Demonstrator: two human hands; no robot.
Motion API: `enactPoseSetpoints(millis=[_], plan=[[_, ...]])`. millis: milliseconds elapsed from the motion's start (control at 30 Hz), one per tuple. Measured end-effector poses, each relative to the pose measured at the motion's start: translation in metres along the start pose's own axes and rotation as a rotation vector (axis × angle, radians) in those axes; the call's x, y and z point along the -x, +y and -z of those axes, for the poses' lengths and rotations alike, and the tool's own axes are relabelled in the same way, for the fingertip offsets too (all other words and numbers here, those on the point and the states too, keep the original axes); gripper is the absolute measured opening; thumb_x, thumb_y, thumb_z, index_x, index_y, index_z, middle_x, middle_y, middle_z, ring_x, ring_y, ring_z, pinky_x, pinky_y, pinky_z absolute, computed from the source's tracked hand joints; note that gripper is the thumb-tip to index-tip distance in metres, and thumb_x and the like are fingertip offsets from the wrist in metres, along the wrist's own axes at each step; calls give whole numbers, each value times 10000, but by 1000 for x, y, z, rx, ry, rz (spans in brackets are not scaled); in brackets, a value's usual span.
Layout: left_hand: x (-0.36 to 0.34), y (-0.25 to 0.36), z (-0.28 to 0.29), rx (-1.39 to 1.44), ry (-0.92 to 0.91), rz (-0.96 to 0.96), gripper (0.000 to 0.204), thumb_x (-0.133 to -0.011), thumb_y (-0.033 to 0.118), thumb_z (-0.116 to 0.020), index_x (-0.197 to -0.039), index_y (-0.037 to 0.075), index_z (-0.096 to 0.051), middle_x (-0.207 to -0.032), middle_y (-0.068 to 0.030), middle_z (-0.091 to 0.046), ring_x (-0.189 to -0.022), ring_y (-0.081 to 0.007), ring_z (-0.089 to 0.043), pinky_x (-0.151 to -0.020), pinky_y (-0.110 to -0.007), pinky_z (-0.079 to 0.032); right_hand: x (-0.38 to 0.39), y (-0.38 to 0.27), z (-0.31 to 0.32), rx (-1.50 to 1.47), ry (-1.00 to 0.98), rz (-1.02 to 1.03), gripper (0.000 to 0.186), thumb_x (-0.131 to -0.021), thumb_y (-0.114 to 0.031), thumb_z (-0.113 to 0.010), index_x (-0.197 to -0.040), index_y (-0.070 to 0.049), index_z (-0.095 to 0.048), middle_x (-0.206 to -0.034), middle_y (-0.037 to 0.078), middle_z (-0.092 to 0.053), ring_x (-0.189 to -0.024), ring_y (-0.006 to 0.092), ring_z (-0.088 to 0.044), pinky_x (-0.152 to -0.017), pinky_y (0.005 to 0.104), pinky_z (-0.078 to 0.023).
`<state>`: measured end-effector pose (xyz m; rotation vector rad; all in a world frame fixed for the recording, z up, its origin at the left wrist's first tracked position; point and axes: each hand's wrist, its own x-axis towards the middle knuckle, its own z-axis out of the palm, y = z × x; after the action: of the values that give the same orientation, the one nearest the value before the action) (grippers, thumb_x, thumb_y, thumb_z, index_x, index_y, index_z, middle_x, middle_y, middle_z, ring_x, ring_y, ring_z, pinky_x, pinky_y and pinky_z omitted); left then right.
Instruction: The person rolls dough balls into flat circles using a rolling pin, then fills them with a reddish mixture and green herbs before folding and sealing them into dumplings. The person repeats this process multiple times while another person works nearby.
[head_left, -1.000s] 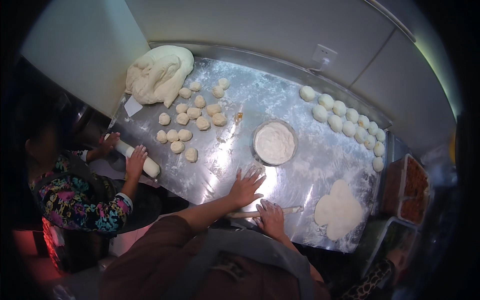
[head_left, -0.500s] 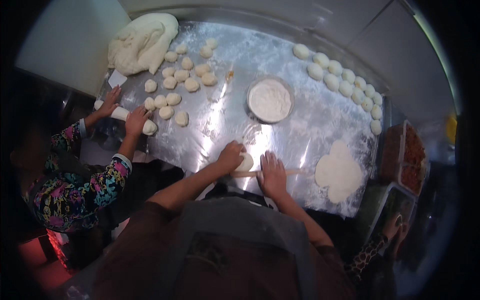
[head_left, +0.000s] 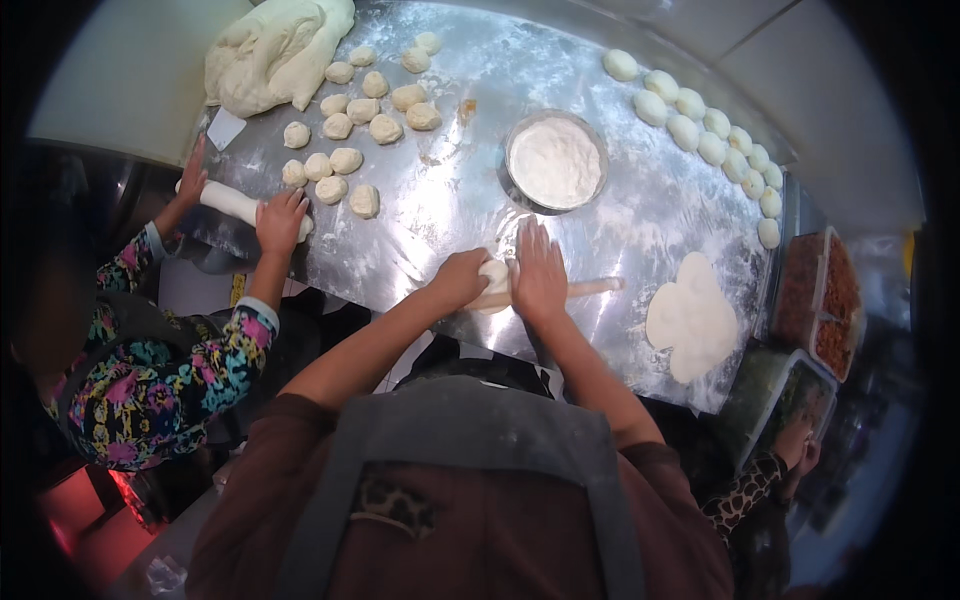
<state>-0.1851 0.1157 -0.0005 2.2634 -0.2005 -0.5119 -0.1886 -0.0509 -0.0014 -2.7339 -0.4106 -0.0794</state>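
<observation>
Close to the table's near edge, my left hand (head_left: 460, 278) has its fingers curled on the left side of a small round of dough (head_left: 493, 271). My right hand (head_left: 540, 268) lies flat with fingers stretched forward, its palm on a thin wooden rolling pin (head_left: 595, 287). The pin's left part crosses the dough, and its right end sticks out past my hand. Beyond my hands stands a round metal bowl (head_left: 507, 185) of white flour (head_left: 556, 163). Several thin rolled dough sheets (head_left: 692, 318) lie overlapped to my right.
Dough balls (head_left: 364, 112) and a big dough mass (head_left: 270, 60) are far left; smooth balls (head_left: 712, 148) line the far right edge. At left, a co-worker's hands (head_left: 281, 220) press a dough log (head_left: 228, 201). Filling tubs (head_left: 828, 300) and another person's hand (head_left: 795, 440) are at right.
My right hand has pushed forward, and the rolling pin now crosses the dough. My left hand stays at the dough. The whole view has shifted, with the table higher in the picture.
</observation>
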Motion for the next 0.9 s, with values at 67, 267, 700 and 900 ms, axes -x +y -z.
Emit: enactPoseSetpoints(millis=[67, 267, 700, 900], plan=[[-17, 10, -3, -136, 62, -148, 264, -685, 124, -607, -923, 19, -558, -830, -184, -596, -814, -340, -580, -733, -395, -461, -27, 5, -4, -32, -24, -24, 513, -847, -234, -490, -1276, 22, -377, -1326, 194, -387, -1242, 329, -345, -1009, 441, -283], [8, -31, 4, 234, 43, 165, 178, -700, 119, -573, -844, 15, -590, -818, -179, -609, -772, -336, -591, -716, -403, -466, 68, 5, 13, 9, -218, -14, 566, -780, -219, -566, -1274, -2, -394, -1334, 194, -375, -1233, 325, -361, -991, 479, -287], [16, -28, 16, 205, 27, 268, 252, -682, 97, -562, -911, -2, -602, -816, -195, -608, -765, -323, -594, -693, -387, -473, 71, -5, 22, -23, -281, -26, 559, -816, -261, -537, -1277, 15, -382, -1343, 214, -359, -1243, 349, -345, -996, 468, -280], [-20, 18, 21, -205, -62, -28, 232, -692, 140, -583, -881, 6, -597, -828, -206, -561, -838, -371, -542, -774, -426, -432, -52, -4, -2, -76, -66, -78, 517, -866, -264, -466, -1287, 17, -363, -1321, 207, -381, -1223, 329, -361, -1019, 434, -264]])
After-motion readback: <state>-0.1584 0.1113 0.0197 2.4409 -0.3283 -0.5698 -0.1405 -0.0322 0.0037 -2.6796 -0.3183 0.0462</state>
